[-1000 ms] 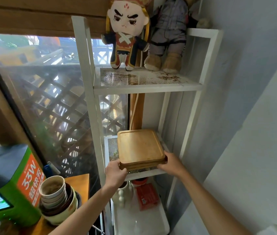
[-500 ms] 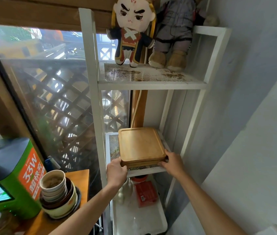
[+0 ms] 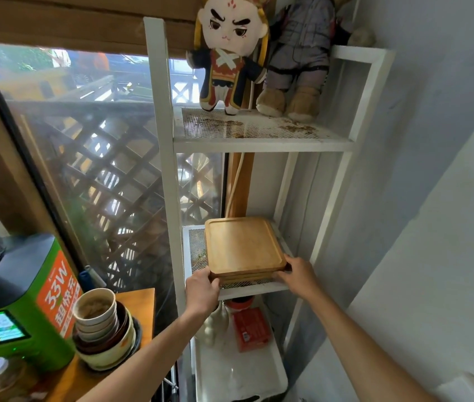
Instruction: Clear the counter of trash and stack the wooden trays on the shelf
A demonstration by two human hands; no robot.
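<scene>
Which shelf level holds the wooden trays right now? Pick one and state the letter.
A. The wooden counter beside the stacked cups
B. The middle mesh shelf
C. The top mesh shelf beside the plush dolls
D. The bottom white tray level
B: the wooden trays lie on the middle mesh shelf, with the left hand and right hand at their front corners, below the plush dolls.

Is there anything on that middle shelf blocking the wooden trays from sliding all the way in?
Nothing visible does. The wooden trays already lie on the middle shelf, the left hand and right hand gripping their front corners.
</scene>
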